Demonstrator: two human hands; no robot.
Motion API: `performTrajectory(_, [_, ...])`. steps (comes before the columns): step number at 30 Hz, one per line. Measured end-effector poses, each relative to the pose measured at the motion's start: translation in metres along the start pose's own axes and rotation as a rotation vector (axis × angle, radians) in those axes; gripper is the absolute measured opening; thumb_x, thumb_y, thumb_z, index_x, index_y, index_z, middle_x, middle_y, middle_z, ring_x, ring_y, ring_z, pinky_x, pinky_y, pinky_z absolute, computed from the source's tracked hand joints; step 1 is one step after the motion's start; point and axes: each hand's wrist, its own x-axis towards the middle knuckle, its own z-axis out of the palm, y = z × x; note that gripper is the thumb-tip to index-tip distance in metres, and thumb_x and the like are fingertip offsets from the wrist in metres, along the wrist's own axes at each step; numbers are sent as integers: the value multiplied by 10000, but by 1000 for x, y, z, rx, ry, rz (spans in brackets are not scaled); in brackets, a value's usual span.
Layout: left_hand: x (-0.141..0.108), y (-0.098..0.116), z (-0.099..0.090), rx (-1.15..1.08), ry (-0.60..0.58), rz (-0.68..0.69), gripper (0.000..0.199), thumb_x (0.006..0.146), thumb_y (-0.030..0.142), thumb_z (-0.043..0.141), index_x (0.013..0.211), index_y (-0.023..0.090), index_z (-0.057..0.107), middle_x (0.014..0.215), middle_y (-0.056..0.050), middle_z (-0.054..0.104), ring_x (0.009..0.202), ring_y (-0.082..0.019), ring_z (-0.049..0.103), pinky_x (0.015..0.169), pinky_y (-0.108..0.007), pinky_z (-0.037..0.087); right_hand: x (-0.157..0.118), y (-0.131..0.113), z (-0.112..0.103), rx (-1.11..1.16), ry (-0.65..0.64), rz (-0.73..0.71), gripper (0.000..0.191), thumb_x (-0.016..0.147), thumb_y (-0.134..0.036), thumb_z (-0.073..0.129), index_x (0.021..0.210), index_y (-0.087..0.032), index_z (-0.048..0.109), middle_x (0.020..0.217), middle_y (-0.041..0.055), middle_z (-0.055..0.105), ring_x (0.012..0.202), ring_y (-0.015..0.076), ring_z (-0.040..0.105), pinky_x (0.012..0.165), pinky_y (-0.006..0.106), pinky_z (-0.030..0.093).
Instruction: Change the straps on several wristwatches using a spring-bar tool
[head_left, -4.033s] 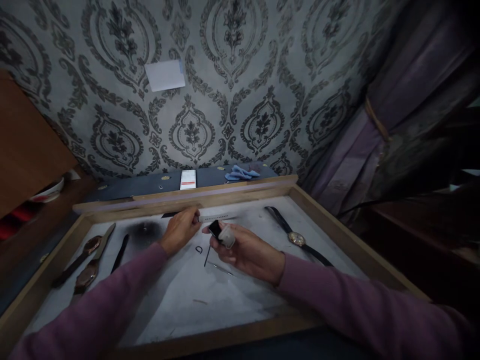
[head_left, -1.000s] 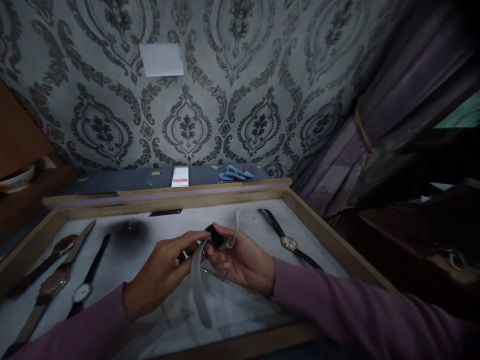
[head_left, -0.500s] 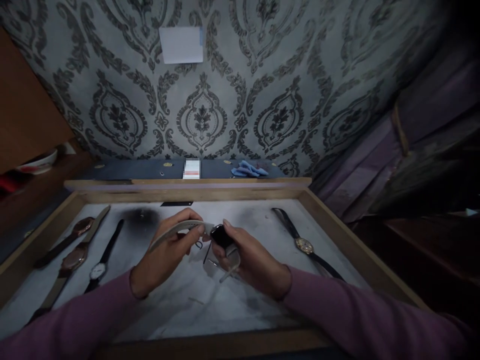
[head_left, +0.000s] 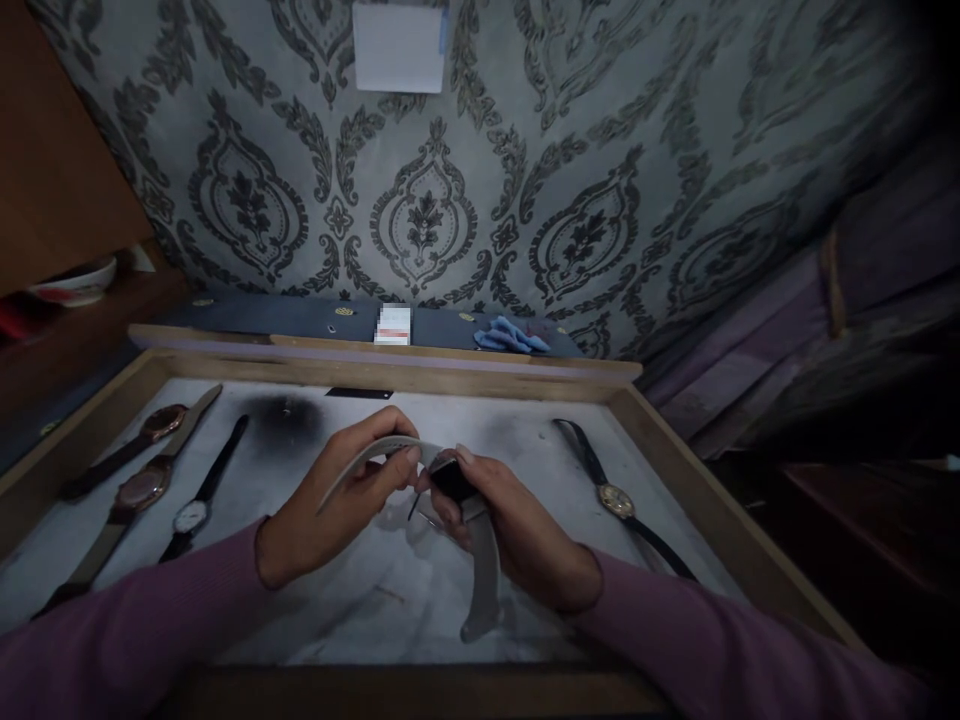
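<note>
A watch with a dark face (head_left: 456, 481) and a grey strap (head_left: 486, 570) is held between my two hands above the pale tray floor. My right hand (head_left: 517, 525) is closed around the watch's dark case, and one part of the strap hangs down beside its fingers. My left hand (head_left: 341, 495) pinches the other strap part, which curves over its fingers toward the left. Some thin, dark and shiny pieces show beneath the hands, too small to make out.
Several watches lie at the left of the wooden-edged tray (head_left: 450, 372), among them a white-faced one (head_left: 190, 516). At the right lies a gold-faced watch (head_left: 616, 501). A blue cloth (head_left: 510, 335) and a small box (head_left: 394, 325) stand behind the far edge.
The watch has turned in my right hand, so its lower strap part now hangs down in plain sight. Both hands stay on it. The camera view has shifted and tilted slightly.
</note>
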Motion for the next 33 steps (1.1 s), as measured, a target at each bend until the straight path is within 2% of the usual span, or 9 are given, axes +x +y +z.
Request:
performTrajectory(8, [-3,5,-2,173,-87,102,201,944,313,464,816,177,536,663,26,539,586,-100,450,533,-206,351,-1,2,-2,-58,-32,-44,445,907,-532,491,689,-151,563,566,-29,453,486,81,355,472,238,255])
performTrajectory(13, [-3,2,-3,243,-167,179,190,959,280,427,850,177,544,738,-9,619,615,-115,525,576,-221,390,-2,3,-2,-91,-40,-57,412,916,-508,480,734,-151,572,576,-30,443,511,89,351,495,243,261])
performTrajectory(16, [-3,-1,-3,272,-171,231,192,969,285,411,886,182,551,779,-21,633,644,-125,557,601,-226,413,-2,3,-2,-108,-47,-61,424,916,-519,475,731,-149,571,579,-29,445,511,88,351,495,244,259])
performTrajectory(20, [-5,-1,-3,295,-161,285,174,972,259,397,898,181,534,786,-17,633,649,-125,570,600,-225,424,-1,4,-3,-139,-36,-83,488,929,-539,446,638,-156,529,550,-27,451,488,84,364,492,247,263])
performTrajectory(28, [-7,1,-1,365,-143,300,113,942,177,413,890,181,512,746,10,618,606,-103,558,585,-222,415,-1,3,0,-162,25,-45,573,925,-622,380,616,-161,518,503,-36,431,465,82,355,500,251,274])
performTrajectory(33, [-7,2,-1,304,-170,272,124,957,182,396,909,178,510,759,4,647,611,-101,582,569,-219,410,-1,3,-1,-196,20,-51,585,922,-633,368,593,-168,503,506,-31,435,465,88,360,489,251,264])
